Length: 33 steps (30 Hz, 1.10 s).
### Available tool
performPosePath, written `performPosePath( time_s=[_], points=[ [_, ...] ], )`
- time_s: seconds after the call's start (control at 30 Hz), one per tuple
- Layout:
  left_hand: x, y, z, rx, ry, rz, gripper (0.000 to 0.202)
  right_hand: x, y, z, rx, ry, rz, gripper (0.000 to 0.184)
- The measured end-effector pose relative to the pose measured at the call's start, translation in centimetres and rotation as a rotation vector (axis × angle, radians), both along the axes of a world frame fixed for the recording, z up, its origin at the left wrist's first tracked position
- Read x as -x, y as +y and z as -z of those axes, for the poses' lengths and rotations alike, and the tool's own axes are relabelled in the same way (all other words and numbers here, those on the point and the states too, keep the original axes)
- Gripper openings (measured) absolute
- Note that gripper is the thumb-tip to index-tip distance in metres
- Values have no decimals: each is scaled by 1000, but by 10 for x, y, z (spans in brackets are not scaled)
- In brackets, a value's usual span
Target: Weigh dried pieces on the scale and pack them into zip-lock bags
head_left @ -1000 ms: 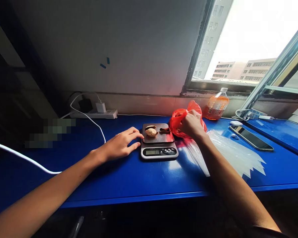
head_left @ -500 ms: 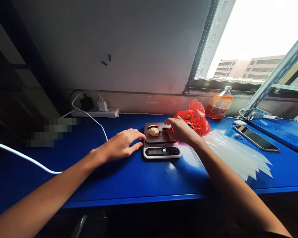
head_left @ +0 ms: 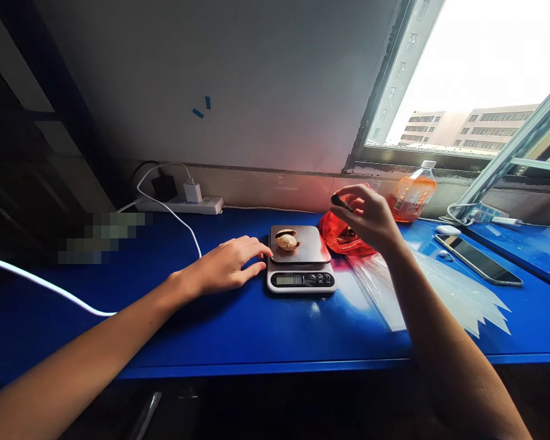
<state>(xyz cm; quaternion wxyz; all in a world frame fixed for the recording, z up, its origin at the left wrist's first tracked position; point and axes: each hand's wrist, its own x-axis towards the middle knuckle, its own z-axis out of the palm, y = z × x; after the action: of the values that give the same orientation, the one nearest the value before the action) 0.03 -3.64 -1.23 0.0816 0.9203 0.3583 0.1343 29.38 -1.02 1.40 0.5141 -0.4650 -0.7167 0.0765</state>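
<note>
A small digital kitchen scale (head_left: 301,282) stands on the blue table. On its metal plate lies a pale, cracked, shell-like piece (head_left: 288,240) with a dark-edged part behind it. My left hand (head_left: 231,263) rests beside the scale, fingers apart and empty, with the fingertips at the plate's left edge. Raised over the red plastic bag (head_left: 343,237), my right hand (head_left: 369,214) pinches a small dark piece (head_left: 338,200) between thumb and fingers. Brownish bits show in the bag's opening, partly covered by that hand.
Clear zip bags (head_left: 462,293) lie fanned out at the right, under my right forearm. Beyond them are a phone (head_left: 479,260) and white earbuds. A bottle of orange drink (head_left: 415,192) stands by the wall. A power strip (head_left: 206,206) with white cables (head_left: 174,211) sits at the back left.
My right hand has lifted off the scale plate and moved right, above the red bag, carrying the small dark piece. My left hand has stayed beside the scale.
</note>
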Motion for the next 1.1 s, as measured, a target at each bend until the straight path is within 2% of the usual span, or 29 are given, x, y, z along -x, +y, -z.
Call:
performPosePath(
  time_s=[0.13,0.2,0.27,0.37,0.47,0.63,0.7,0.9,1.1],
  points=[
    [0,1,0,6,8,-6,26,-31,1,-9,-66,243,147,29],
    [0,2,1,5,17,-10,27,-46,6,-6,-4,300,259,30],
    [1,3,2,5,23,-10,27,-55,13,0,111,208,364,28],
    [1,4,3,0,29,-23,27,-56,21,12,276,-87,434,19],
    [1,4,3,-10,48,-92,29,-48,25,19,348,-289,388,17],
    [1,6,2,-14,81,-187,31,-41,29,25,322,-399,134,29],
    [1,6,2,5,105,-191,32,-42,31,27,307,-419,115,29],
    [1,3,-1,48,146,-153,31,-57,37,32,307,-376,495,27],
    [1,3,-2,58,170,-134,32,-70,40,39,380,-395,709,35]
  ],
)
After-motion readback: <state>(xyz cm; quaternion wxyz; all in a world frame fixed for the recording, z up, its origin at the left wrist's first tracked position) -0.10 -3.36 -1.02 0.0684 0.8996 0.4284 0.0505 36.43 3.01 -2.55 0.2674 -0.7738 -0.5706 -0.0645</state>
